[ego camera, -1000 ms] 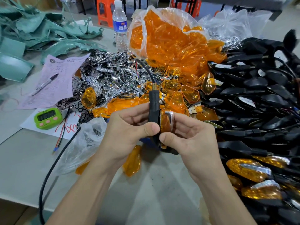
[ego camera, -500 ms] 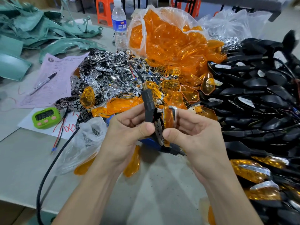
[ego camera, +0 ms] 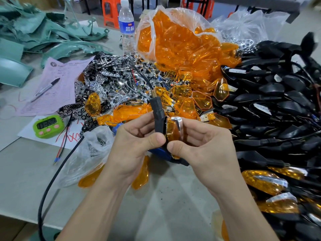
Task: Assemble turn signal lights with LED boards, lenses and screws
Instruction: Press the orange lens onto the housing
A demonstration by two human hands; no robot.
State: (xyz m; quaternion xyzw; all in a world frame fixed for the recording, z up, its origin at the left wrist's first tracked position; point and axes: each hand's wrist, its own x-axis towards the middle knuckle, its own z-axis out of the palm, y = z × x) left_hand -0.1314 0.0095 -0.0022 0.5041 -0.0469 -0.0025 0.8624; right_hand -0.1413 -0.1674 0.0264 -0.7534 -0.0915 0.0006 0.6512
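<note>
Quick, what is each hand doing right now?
Left hand: closed, gripping the black stem.
Right hand: closed, pinching the orange lens joined to that stem.

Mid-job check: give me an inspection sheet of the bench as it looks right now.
Surface: grey table, crowded at back and right.
Job's things: turn signal light in both hands; bag of orange lenses; chrome parts pile; black housings pile; lensed lights at right.
Clutter: water bottle, green timer, pen on pink form, green panels.
Grippers: left hand grips its black stem; right hand grips the lens end.
Cables: black cable runs off front edge; red-black wires beside timer.
Surroundings: orange stool behind the table.
</note>
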